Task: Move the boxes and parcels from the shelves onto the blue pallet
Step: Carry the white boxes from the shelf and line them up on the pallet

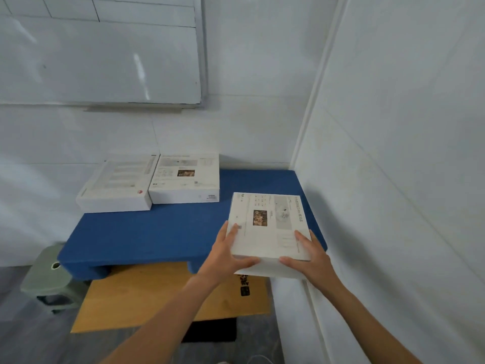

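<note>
A green stool is seen at the far left, beside the blue pallet. Two white boxes are laid flat, touching, at the pallet's back left. A third white box is held over the pallet's right end, gripped at its near edge by the left hand and the right hand, thumbs on top.

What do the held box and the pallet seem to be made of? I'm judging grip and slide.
Held box: likely printed white cardboard with a smooth, slightly glossy face and crisp folded edges. Pallet: probably moulded blue plastic, matte and finely textured, with rounded corners and feet, though blur leaves that open.
</note>
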